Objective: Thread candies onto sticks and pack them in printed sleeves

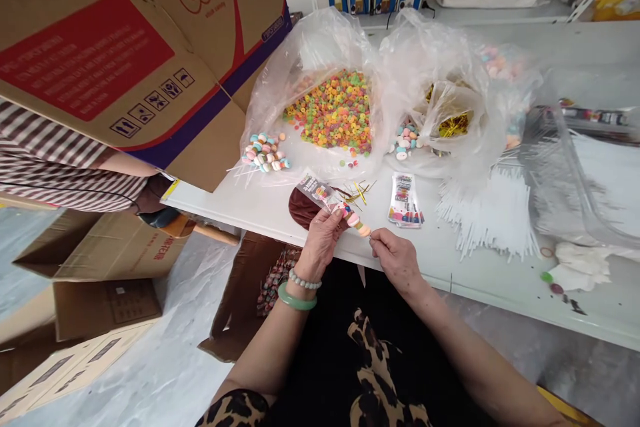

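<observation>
My left hand (327,232) is closed around a clear printed candy wrapper (313,189) with a string of pastel candies (356,221) sticking out toward the right. My right hand (397,257) is pinched shut at the lower end of that candy string; what sits between its fingertips is too small to make out. Behind my left hand lies a dark red round pad (303,207). Several gold twist ties (361,195) are scattered just past the candies. A stack of printed wrappers (405,200) lies beyond my right hand.
An open bag of small ring candies (335,110) stands at the back, with candy skewers (265,152) to its left. White sticks (493,210) are piled right. A large carton (135,33) looms left; an open box (245,293) of candies sits below the table edge.
</observation>
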The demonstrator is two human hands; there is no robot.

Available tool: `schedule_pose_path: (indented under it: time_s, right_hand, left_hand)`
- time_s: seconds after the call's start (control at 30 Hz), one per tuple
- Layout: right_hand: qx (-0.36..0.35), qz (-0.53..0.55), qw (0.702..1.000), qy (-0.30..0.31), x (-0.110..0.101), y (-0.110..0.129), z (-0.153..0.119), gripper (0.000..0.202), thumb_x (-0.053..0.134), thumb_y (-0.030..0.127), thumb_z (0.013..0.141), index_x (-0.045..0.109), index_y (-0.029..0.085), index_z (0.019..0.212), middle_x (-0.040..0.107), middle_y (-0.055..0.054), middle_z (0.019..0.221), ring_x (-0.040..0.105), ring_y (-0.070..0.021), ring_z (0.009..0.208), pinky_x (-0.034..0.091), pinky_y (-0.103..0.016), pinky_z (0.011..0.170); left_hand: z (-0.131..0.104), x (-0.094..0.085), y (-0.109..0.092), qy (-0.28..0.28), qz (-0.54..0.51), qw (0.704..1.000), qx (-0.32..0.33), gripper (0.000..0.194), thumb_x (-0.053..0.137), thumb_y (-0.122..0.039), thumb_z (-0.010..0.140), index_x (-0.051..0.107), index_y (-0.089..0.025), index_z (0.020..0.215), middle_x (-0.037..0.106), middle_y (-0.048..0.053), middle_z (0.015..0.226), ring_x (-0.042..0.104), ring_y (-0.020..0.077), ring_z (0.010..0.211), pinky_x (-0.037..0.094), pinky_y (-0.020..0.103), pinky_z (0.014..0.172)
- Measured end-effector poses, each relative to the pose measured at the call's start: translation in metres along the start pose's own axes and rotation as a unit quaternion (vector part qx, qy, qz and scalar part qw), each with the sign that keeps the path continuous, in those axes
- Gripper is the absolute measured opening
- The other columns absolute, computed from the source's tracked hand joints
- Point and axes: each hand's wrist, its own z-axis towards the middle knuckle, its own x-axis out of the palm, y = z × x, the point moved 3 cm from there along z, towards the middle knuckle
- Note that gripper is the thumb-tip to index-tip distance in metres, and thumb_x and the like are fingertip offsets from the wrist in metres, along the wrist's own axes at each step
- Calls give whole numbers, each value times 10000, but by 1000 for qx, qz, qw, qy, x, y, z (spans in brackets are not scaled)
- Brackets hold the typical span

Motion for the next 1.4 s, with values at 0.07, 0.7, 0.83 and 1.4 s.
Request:
schedule_pose_path:
  time_s: [0.07,0.7,0.83,1.4]
  right_hand:
    - [-5,-24,1000,-7,2,0,0,197,448,237,909,598,244,782,614,45,580,558,-139,542,313,-252,541]
    - [69,54,996,2,5,-13,4,143,500,265,862,632,251,809,634,46,601,588,-148,596,379,-252,606]
    - [101,118,988,18,5,-16,7,135,513,271,828,628,256,758,621,58,583,584,-147,598,403,-251,630]
    - [148,331,922,136,6,-23,14,115,596,312,717,626,205,686,548,40,512,470,-115,523,341,-240,553]
  left_hand:
    - [-1,0,2,-18,8,1000,3,342,862,-314,614,682,-147,853,712,26,782,681,156,743,535,302,750]
    - [3,-15,-7,-96,76,992,-20,393,841,-436,610,640,-145,779,716,52,739,689,182,638,513,302,666]
    - [3,-15,-8,-91,88,992,-19,384,853,-402,598,670,-135,804,728,63,777,689,179,650,518,316,702]
    - [0,-12,-7,-28,175,984,-21,360,852,-433,585,726,-133,739,700,58,714,625,144,650,475,267,655]
